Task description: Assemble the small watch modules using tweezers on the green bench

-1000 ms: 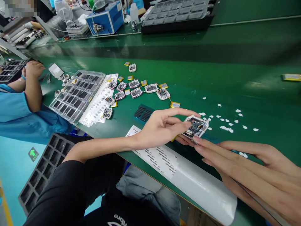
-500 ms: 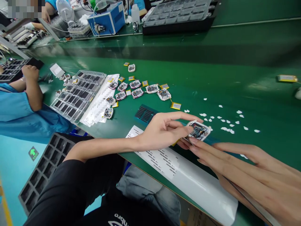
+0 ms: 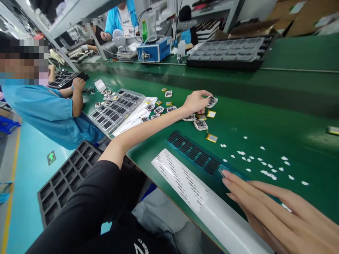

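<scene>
My left hand (image 3: 197, 102) is stretched out over the bench, its fingers pinching a small white-rimmed watch case with a circuit board (image 3: 212, 102). It hovers by a cluster of similar cases, among them one case (image 3: 200, 124) wired to a yellow-edged battery (image 3: 212, 138). Closer to me, my right hand (image 3: 278, 204) is closed on slim metal tweezers (image 3: 221, 172); their tips show past the fingertips. Those tips lie beside the end of a blue-green sheet of black adhesive strips (image 3: 194, 151). A printed white label sheet (image 3: 182, 180) lies along the bench edge.
Small white scraps (image 3: 267, 174) are scattered on the green bench (image 3: 265, 106). A clear tray of dark screens (image 3: 116, 110) stands at left, near a co-worker in blue (image 3: 47, 109). Farther back are a blue box device (image 3: 156, 50) and a stacked tray (image 3: 227, 53).
My left hand has carried the watch case away from my right hand, forward to the cluster. The black strips are now uncovered. The view has tilted up; my right hand keeps its tweezers.
</scene>
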{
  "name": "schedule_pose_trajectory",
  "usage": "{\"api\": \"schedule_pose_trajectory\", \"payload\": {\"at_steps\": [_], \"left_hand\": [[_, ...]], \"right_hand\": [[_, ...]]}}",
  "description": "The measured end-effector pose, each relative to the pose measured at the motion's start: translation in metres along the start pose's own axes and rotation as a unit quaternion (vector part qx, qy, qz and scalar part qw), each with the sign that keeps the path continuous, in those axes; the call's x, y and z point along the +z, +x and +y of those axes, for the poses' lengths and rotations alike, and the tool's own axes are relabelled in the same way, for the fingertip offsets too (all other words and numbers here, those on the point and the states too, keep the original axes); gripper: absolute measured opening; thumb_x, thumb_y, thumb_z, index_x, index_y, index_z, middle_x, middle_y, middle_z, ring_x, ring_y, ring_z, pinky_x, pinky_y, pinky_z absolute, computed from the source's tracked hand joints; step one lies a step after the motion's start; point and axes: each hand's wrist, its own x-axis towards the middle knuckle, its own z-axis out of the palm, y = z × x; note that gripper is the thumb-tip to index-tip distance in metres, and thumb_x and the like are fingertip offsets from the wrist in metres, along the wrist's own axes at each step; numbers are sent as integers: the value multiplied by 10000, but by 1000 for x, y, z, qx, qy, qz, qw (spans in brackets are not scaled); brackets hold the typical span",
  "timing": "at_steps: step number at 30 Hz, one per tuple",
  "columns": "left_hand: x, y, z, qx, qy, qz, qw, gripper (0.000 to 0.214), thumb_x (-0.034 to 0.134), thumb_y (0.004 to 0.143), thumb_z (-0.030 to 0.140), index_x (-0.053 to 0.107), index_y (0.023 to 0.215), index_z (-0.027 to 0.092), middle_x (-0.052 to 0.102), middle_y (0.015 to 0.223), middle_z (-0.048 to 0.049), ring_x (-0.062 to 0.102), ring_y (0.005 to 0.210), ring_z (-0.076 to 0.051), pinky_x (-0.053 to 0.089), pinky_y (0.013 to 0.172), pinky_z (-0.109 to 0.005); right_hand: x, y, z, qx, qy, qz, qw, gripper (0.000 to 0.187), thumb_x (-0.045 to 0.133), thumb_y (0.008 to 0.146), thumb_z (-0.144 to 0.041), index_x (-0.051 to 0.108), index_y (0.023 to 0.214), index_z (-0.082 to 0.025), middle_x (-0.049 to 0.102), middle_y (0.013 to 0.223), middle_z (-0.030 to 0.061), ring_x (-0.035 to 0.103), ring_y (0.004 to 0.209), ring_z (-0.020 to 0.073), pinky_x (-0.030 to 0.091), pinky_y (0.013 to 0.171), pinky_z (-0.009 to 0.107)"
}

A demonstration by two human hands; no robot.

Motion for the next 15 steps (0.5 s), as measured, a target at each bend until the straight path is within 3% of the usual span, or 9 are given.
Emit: {"api": "schedule_pose_trajectory", "payload": {"at_steps": [3, 7, 11, 15], "left_hand": [[-27, 21, -1, -18, 183, 78, 980, 367, 670, 1050, 418, 669, 1342, 195, 677, 1387, -116, 695, 1179, -239, 628, 1011, -465], [-69, 12, -11, -14, 371, 165, 914, 419, 683, 1040, 410, 643, 1395, 190, 652, 1434, -129, 680, 1237, -268, 613, 1044, -504], [-106, 2, -21, -49, 480, 167, 860, 436, 702, 1028, 409, 643, 1389, 171, 661, 1415, -128, 682, 1238, -277, 614, 1039, -516], [-123, -2, -19, -41, 519, 131, 844, 411, 692, 1035, 412, 654, 1369, 176, 672, 1394, -124, 692, 1211, -263, 621, 1025, -496]], "right_hand": [[4, 2, 5, 9, -9, 14, 1000, 701, 578, 1024, -80, 366, 1681, -203, 784, 1316, -44, 748, 1036, 231, 567, 953, 384], [13, -7, 12, -24, -23, 19, 999, 689, 550, 1028, -95, 380, 1680, -241, 728, 1428, -51, 739, 1112, 244, 562, 967, 401], [18, -10, 17, -50, -31, 40, 997, 663, 505, 1021, -96, 413, 1665, -222, 726, 1436, -21, 735, 1127, 254, 566, 938, 407], [21, -16, 20, -73, -62, 24, 995, 655, 564, 990, -119, 470, 1632, -210, 691, 1491, -14, 716, 1201, 249, 602, 973, 395]]}}
